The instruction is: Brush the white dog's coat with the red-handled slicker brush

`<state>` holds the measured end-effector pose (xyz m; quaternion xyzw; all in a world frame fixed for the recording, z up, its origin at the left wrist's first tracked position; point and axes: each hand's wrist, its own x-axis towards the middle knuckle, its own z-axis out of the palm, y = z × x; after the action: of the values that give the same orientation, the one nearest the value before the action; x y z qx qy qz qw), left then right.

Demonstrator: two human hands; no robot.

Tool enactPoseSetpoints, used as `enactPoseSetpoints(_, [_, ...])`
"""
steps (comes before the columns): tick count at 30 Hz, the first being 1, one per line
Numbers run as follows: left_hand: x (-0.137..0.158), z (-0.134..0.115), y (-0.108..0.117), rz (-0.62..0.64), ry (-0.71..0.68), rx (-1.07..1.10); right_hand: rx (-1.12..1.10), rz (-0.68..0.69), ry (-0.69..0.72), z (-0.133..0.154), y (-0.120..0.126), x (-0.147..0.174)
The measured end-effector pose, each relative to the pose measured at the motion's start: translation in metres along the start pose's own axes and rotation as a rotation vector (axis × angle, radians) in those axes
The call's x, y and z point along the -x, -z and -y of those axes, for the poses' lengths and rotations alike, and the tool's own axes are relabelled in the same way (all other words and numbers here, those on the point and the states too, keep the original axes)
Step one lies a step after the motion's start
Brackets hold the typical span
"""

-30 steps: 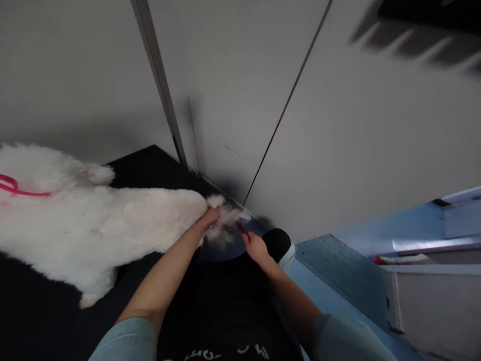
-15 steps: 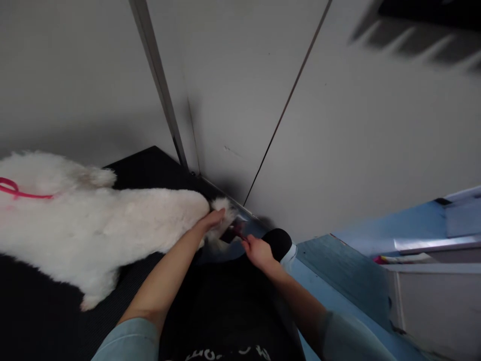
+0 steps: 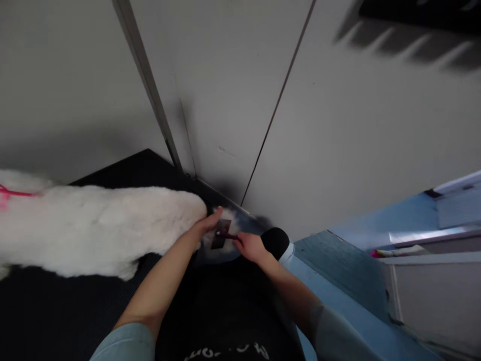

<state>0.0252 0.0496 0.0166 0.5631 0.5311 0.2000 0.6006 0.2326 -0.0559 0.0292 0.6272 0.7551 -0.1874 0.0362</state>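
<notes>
A white, fluffy dog point(image 3: 112, 220) stands on a black ribbed table mat, its rear end toward me and its head beyond the left edge. My left hand point(image 3: 209, 222) is closed at the base of its tail point(image 3: 232, 216), fingers partly hidden by fur. In my right hand point(image 3: 251, 245) is the thin reddish handle of a slicker brush point(image 3: 221, 234). The brush's flat, dark rectangular head lies against or just over the tail fur, beside my left fingers; exact contact is hard to tell.
A red ribbon or loop point(image 3: 17, 192) lies on the dog's back. Behind the black table point(image 3: 124, 170) rises a grey metal post point(image 3: 150, 90) against a pale wall point(image 3: 240, 75). On the right are a blue-grey board point(image 3: 343, 271) and a white cabinet point(image 3: 436, 296).
The brush has moved left from the tail's outer end toward my left hand, its head turning upright. The dog has shifted left and its legs show less. My left hand keeps its hold.
</notes>
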Motion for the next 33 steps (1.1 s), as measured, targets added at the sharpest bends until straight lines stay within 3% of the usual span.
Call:
enactPoseSetpoints(2, [0.008, -0.001, 0.001, 0.084, -0.049, -0.140, 0.029, 0.013, -0.017, 0.001, 0.003, -0.007])
enactPoseSetpoints(5, [0.015, -0.001, 0.001, 0.131, -0.135, -0.356, 0.078, 0.020, -0.102, -0.028, 0.008, -0.005])
enactPoseSetpoints(9, [0.015, 0.001, 0.000, 0.114, -0.178, -0.414, 0.123, 0.034, -0.347, -0.061, 0.017, 0.010])
enactPoseSetpoints(11, [0.014, 0.000, 0.000, 0.146, -0.178, -0.399, 0.112, 0.018, -0.362, -0.056, 0.020, 0.013])
enactPoseSetpoints(14, [0.016, -0.002, 0.002, 0.246, -0.189, -0.298, 0.047, 0.014, -0.078, -0.034, 0.019, 0.011])
enactPoseSetpoints(16, [0.019, -0.003, 0.005, 0.290, -0.202, -0.229, 0.030, 0.065, 0.027, -0.029, 0.018, 0.010])
enactPoseSetpoints(20, [0.024, 0.000, 0.007, 0.245, -0.196, -0.232, 0.072, 0.165, -0.132, -0.057, 0.020, 0.017])
enactPoseSetpoints(23, [0.021, 0.004, 0.005, 0.208, -0.128, -0.176, 0.078, 0.153, -0.290, -0.068, 0.024, 0.024])
enactPoseSetpoints(25, [0.019, 0.006, 0.002, 0.202, -0.076, -0.085, 0.053, 0.087, -0.227, -0.054, 0.022, 0.023])
enactPoseSetpoints(27, [0.018, 0.007, 0.002, 0.207, -0.029, 0.005, 0.008, 0.020, -0.077, -0.034, 0.016, 0.018])
enactPoseSetpoints(29, [0.020, 0.009, 0.004, 0.212, -0.005, 0.051, -0.020, 0.032, -0.032, -0.025, 0.011, 0.015])
enactPoseSetpoints(33, [0.025, 0.011, 0.008, 0.195, 0.048, 0.116, 0.042, 0.162, -0.340, -0.054, 0.012, 0.027])
